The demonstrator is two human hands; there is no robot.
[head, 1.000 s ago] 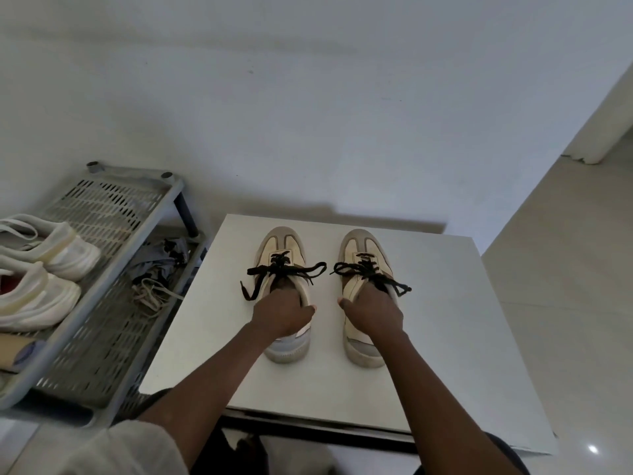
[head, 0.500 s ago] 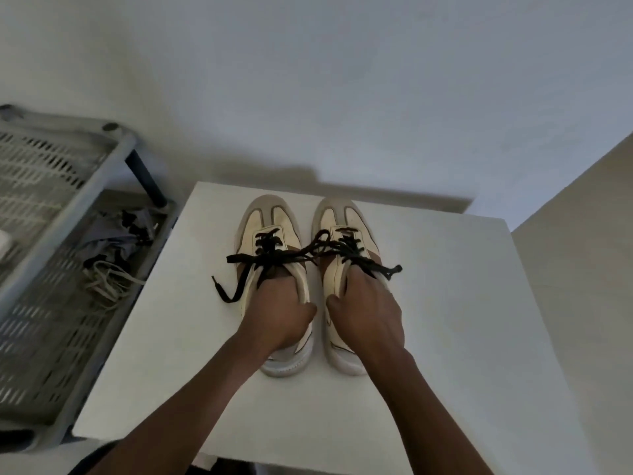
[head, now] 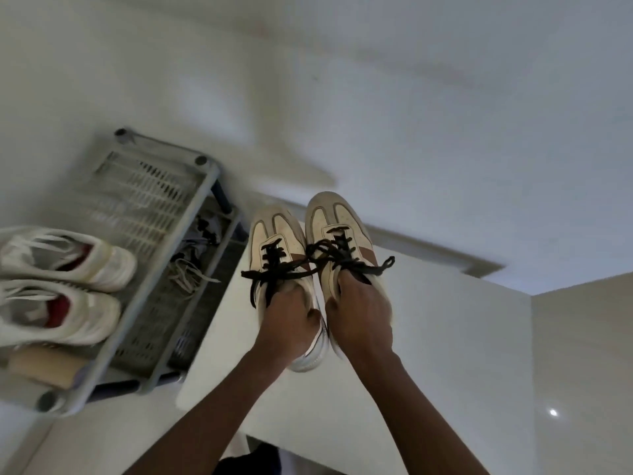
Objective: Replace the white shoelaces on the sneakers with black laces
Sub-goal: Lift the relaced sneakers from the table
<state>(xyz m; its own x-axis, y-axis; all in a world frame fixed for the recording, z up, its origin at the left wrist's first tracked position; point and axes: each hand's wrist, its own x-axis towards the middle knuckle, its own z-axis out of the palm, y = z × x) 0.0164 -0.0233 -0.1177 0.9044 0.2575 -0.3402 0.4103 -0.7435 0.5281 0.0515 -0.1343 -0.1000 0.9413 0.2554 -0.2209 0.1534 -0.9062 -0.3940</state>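
Sneakers (head: 277,231), pair: black laces (head: 329,250) fitted, task seemingly complete (white laces (head: 186,274) lie on rack (head: 202,207)); left hand (head: 291,320) and right hand (head: 359,313) each grip one, fingers curled into its opening.

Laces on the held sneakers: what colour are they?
The laces are black on both sneakers, clearest in the head view.

**Dim, flat light and a smeared left side**

I get a dim, grey-blue picture under soft light. One broad, faint shadow streak (head: 291,159) slants across the plain white wall (head: 411,97) beyond the square white table's (head: 445,337) far edge. The grey slatted plastic shoe rack (head: 147,200) and the white trainers (head: 68,255) on it are smeared by blur. The beige sneakers with black laces (head: 277,241) read sharper. The left hand (head: 291,320) and right hand (head: 359,317) are underexposed, with their detail lost. A small glare spot (head: 553,412) sits on the glossy pale floor (head: 582,354) off the table's right edge. Straight lines tilt and bow toward the corners.
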